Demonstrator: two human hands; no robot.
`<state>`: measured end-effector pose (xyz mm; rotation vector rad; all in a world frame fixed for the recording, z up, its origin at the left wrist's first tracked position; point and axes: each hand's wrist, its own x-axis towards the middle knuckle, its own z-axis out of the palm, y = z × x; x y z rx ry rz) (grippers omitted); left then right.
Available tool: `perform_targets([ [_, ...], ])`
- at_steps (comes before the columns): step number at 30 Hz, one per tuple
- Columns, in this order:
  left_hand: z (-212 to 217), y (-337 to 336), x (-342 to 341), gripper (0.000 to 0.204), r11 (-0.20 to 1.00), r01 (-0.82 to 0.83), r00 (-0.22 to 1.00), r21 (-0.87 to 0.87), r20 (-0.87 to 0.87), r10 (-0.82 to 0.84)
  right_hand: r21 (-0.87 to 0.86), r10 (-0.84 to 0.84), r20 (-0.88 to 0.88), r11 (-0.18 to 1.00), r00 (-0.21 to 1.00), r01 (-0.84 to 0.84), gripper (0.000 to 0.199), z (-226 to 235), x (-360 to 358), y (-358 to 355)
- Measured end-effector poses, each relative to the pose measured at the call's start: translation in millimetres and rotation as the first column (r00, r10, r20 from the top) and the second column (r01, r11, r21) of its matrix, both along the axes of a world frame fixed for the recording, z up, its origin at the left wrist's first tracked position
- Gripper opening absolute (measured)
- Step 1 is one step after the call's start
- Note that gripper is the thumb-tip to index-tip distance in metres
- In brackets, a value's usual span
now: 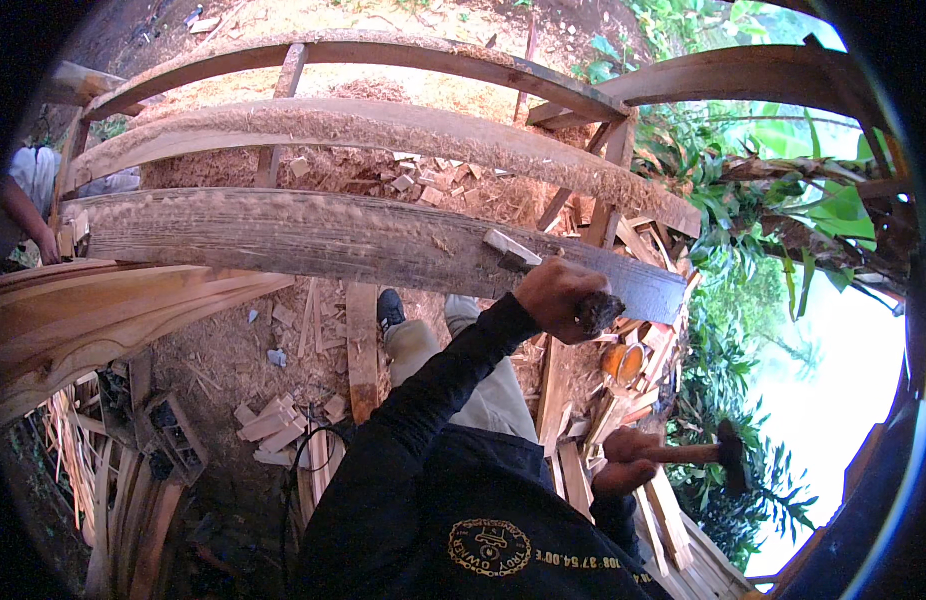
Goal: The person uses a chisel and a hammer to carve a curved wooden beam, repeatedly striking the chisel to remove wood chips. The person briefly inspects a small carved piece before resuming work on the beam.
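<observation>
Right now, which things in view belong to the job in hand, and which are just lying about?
Apparently in use:
- dark-ended tool, gripped by the left hand; its exact kind is unclear
- hammer, held in the right hand
- weathered beam, beside the left hand

Apparently lying about:
- wood offcuts
- orange round object

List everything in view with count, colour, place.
Long beams: three, brown, upper half
Wooden block: one, pale, at nearest beam
Unclear tool: one, dark end, centre
Hammer: one, brown handle, dark head, lower right
Round object: one, orange, right of centre
Stacked boards: several, tan, left
Offcuts: many, tan, ground
Plants: many, green, right
Co-worker's hand: one, left edge
Trousers: one pair, pale, centre
Shoe: one, dark, centre
Left hand: one, dark-sleeved, gripping tool
Right hand: one, dark-sleeved, gripping hammer
</observation>
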<state>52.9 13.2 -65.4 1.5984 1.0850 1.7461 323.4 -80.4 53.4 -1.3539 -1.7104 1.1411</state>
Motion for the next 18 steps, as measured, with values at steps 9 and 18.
perform_targets([
  [9, -7.3, -0.5, -2.8, 0.029, 0.999, 0.03, 0.999, 0.045, 0.044, -0.032, -0.095, -0.072, 0.245, 0.991, 0.967, 0.098, 0.058, 17.9, -27.7, -6.0],
  [18, 8.0, -2.2, 10.1, 0.025, 0.999, 0.005, 1.0, 0.044, 0.012, -0.005, -0.125, -0.144, 0.125, 0.979, 0.982, 0.16, 0.06, 21.4, -37.4, -11.6],
])
